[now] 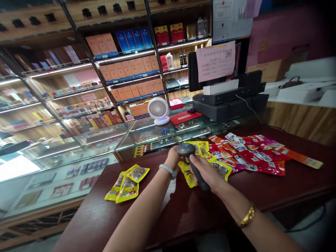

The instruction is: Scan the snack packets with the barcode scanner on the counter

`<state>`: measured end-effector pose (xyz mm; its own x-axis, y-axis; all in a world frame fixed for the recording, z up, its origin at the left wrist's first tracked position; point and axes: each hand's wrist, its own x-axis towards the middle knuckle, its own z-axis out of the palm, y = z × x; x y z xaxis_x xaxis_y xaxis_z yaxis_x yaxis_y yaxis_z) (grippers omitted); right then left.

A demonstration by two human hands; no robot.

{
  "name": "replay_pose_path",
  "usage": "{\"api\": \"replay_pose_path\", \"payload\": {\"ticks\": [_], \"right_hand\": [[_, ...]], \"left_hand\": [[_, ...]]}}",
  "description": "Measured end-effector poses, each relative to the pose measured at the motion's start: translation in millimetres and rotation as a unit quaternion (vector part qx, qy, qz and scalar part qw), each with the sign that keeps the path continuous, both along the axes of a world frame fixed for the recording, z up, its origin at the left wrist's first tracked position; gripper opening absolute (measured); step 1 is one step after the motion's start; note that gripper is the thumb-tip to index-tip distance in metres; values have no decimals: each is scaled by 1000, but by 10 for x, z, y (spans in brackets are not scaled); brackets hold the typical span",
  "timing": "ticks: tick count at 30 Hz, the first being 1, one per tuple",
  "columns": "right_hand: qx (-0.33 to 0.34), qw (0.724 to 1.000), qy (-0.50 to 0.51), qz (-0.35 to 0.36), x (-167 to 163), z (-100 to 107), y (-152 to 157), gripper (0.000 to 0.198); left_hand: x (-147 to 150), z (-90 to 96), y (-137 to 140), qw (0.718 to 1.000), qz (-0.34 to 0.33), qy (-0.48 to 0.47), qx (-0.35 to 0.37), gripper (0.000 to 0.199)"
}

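Observation:
My right hand [203,169] is wrapped round the dark handle of a barcode scanner [186,149], its head tilted toward the far side of the table. Just left of the scanner's head is my left hand [172,156], with a pale bangle at the wrist. Its fingers are hidden behind the scanner, so whether they grip anything does not show. Beneath and behind both hands lie several yellow snack packets [222,168], partly covered by the scanner and my right hand. A separate small pile of yellow packets [128,185] rests to the left.
Red and orange packets [259,155] are heaped on the dark red table [105,224] at the right. Past the table stand a glass counter [141,131], a white fan [158,109] and a monitor [193,71] with a pink sheet. Shelves of boxes [126,71] line the wall.

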<state>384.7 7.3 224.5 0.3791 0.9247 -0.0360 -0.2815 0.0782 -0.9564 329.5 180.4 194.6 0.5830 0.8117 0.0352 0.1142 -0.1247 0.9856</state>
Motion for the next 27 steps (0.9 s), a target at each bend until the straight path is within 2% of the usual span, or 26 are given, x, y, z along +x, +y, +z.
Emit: {"api": "replay_pose_path", "payload": {"ticks": [4,9,11,14,16,19,24,27], "right_hand": [[-7,1000,-7,25,-37,-49,-9,46],[-6,994,-1,109,-200,-142,70,44],[-9,991,1,133,-294,-189,130,43],[-15,987,5,163,-451,-269,233,44],[-18,983,7,180,-556,-320,299,44],[-21,981,-5,194,-685,-373,374,44],[-43,975,-38,214,-789,-393,413,47],[-46,976,-40,211,-810,-394,402,46]], "left_hand": [[-313,36,83,995,21,71,67,28],[-1119,4,409,956,75,197,207,27],[-1502,0,507,914,102,302,250,33],[-1988,8,576,818,110,481,294,39],[-2208,0,592,784,97,537,294,39],[-2386,-43,618,778,97,561,264,54],[-2451,-120,694,753,113,607,229,113],[-2426,-139,723,750,97,595,272,118]]}}
